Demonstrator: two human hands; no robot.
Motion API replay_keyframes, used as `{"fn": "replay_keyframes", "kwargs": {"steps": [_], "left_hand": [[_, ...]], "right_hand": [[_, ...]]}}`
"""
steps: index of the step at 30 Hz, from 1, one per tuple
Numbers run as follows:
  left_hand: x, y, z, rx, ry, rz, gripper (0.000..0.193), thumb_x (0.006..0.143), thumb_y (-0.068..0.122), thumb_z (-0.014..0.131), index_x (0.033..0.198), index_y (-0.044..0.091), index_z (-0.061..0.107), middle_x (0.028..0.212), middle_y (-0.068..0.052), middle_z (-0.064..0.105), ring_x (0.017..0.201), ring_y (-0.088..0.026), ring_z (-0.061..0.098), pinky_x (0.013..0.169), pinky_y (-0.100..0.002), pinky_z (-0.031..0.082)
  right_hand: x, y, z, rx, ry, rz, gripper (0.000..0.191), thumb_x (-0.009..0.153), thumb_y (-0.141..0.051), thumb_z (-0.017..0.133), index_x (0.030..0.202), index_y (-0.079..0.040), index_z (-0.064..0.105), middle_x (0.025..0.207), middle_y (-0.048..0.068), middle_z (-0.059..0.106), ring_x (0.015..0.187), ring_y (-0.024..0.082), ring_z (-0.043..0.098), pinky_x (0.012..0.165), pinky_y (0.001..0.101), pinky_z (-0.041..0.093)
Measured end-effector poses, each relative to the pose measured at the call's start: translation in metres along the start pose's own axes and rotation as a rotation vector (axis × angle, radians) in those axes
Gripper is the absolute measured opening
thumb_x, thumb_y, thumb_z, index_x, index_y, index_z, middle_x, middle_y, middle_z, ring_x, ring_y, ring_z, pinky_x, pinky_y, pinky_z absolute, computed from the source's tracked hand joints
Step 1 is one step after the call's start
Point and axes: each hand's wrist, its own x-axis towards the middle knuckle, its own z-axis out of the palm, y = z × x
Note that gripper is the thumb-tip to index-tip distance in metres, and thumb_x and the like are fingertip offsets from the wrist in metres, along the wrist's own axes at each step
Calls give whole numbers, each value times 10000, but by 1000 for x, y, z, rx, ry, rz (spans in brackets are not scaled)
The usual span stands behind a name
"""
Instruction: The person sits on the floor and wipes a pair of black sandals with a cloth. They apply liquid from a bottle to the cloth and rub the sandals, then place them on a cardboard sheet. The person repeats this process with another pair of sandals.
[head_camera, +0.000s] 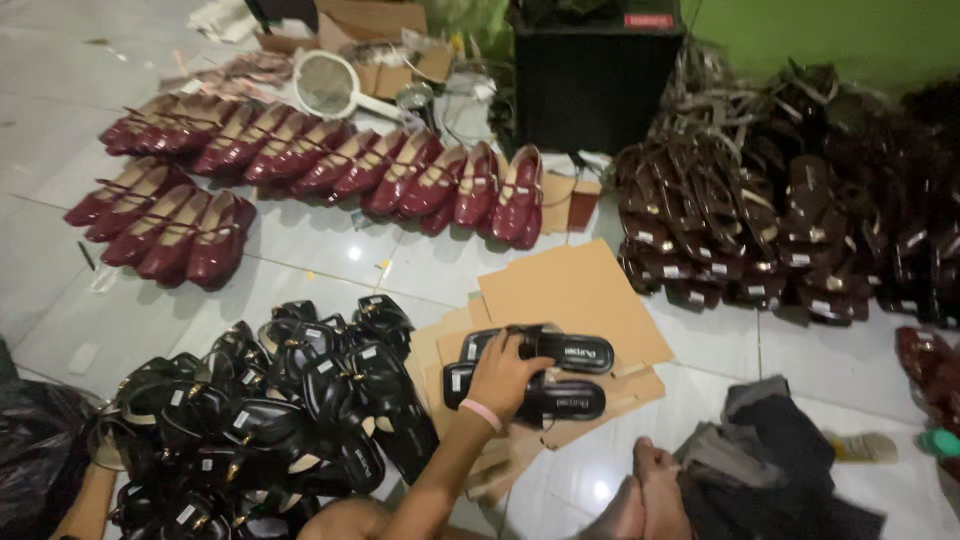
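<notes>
Two black sandals (580, 400) gripped by right hand (500, 375), fingers curled over straps; cardboard (580, 290) just beneath; left hand hidden.

White tiled floor (330, 255), glossy, covered with rows of dark red shoes (330, 165), a heap of black sandals (270, 410), dark brown sandals (760, 230) piled at right, flattened cardboard sheets (590, 295), black speaker box (595, 80), dark cloth (770, 460).
</notes>
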Motion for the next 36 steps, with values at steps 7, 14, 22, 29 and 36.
{"fn": "replay_keyframes", "kwargs": {"steps": [7, 14, 22, 29, 36], "left_hand": [[-7, -34, 2, -176, -19, 367, 417, 779, -34, 543, 1031, 171, 805, 1296, -120, 663, 1318, -237, 536, 1194, -607, 195], [46, -11, -9, 500, -441, 670, 184, 870, 110, 639, 908, 158, 813, 1296, -8, 658, 1352, -201, 525, 1210, -449, 295], [16, 20, -41, -182, 122, 215, 403, 935, 214, 729, 1293, 39, 666, 1331, -121, 656, 1202, -314, 609, 1071, -401, 430], [-23, 49, 21, -100, 135, -211, 333, 883, 194, 691, 1196, 83, 663, 1055, -110, 718, 1037, -313, 655, 1052, -537, 390], [-21, 38, 43, -446, 364, -339, 244, 955, 76, 588, 1196, 58, 619, 1112, -147, 690, 1054, -332, 653, 962, -475, 461]], "right_hand": [[-4, 4, -3, -204, 51, -106, 539, 980, -502, 495, 1025, -39, 767, 907, 181, 750, 925, 398, 701, 928, 492, 511], [-25, 11, -12, -431, 64, -540, 307, 982, -280, 472, 945, -34, 652, 937, 162, 739, 930, 398, 682, 869, 516, 482], [-13, 22, -3, -754, 118, -618, 235, 897, -173, 522, 1123, -123, 558, 1056, 110, 695, 1041, 345, 654, 885, 495, 478], [-17, 22, -6, -805, 112, -605, 211, 999, -229, 424, 1109, -133, 576, 1078, 113, 689, 1080, 335, 639, 922, 471, 467], [-24, 19, -9, -755, 142, -649, 265, 911, -191, 489, 1153, -123, 571, 1067, 95, 680, 1073, 316, 631, 933, 462, 454]]}}
